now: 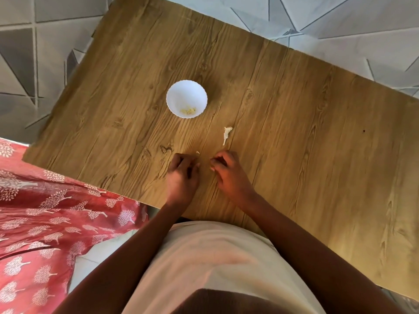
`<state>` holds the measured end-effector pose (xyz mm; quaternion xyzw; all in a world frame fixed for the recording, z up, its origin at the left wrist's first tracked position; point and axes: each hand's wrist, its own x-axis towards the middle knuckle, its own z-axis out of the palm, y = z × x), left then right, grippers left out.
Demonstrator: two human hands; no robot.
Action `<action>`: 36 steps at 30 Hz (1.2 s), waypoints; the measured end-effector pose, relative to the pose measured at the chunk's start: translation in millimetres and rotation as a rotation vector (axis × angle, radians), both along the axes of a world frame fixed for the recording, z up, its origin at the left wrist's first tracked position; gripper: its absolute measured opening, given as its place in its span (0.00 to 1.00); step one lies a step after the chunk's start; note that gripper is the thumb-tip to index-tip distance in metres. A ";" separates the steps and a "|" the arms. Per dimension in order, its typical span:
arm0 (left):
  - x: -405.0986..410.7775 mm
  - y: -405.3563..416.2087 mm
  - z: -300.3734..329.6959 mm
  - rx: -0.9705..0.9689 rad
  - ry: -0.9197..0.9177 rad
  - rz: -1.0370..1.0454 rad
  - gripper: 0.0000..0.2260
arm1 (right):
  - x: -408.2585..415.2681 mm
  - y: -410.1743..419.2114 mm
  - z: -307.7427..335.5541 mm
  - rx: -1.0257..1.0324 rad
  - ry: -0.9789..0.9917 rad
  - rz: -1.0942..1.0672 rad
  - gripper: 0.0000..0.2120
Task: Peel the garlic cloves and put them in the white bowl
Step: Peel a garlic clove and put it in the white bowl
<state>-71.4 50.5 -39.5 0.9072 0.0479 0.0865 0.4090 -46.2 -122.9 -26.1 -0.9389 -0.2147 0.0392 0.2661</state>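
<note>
The white bowl (pixel 186 99) stands on the wooden table (pixel 294 132) beyond my hands, with several peeled garlic cloves (pixel 188 110) in its bottom. My left hand (pixel 184 172) rests curled on the table near the front edge; a small pale bit of garlic skin (pixel 197 152) shows at its fingertips. My right hand (pixel 227 172) sits a little to the right, its fingers bent inward around something small that I cannot make out. A white garlic stalk with papery skin (pixel 226 134) lies on the table just beyond my right hand.
The table's left edge borders a red cloth with white tree prints (pixel 45 223). Grey patterned floor (pixel 34 53) surrounds the table on the far side. A tiny dark spot (pixel 364 131) marks the table's right part.
</note>
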 end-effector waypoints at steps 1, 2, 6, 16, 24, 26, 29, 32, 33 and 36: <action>1.2 0.2 1.2 0.008 0.003 0.008 0.08 | -1.5 0.4 -1.0 -0.002 -0.002 0.033 0.13; 3.1 0.3 2.9 0.017 0.011 0.015 0.09 | -3.4 1.0 -0.8 0.013 0.006 0.046 0.12; 15.5 -1.0 9.5 0.045 0.033 0.056 0.07 | 3.1 6.7 6.8 0.138 0.079 -0.093 0.12; 36.9 9.0 11.9 0.065 0.131 0.008 0.09 | 38.5 36.6 10.6 0.131 0.115 -0.151 0.12; 36.1 5.7 9.6 0.222 0.121 -0.017 0.15 | 40.6 40.7 1.4 0.109 0.114 -0.225 0.08; 36.6 4.3 11.4 0.271 0.170 -0.027 0.16 | 41.2 42.3 0.0 0.095 0.129 -0.234 0.08; 37.0 5.1 11.2 0.281 0.216 -0.035 0.13 | 42.4 43.3 -1.0 0.081 0.132 -0.232 0.07; 37.3 5.6 13.2 0.254 0.233 -0.036 0.10 | 43.1 42.3 -1.4 0.083 0.140 -0.214 0.08; 37.7 5.7 14.5 0.231 0.234 -0.032 0.09 | 43.6 41.9 -2.2 0.086 0.144 -0.213 0.08; 39.2 6.7 15.0 0.147 0.225 -0.015 0.07 | 44.0 42.2 -3.4 0.081 0.138 -0.219 0.08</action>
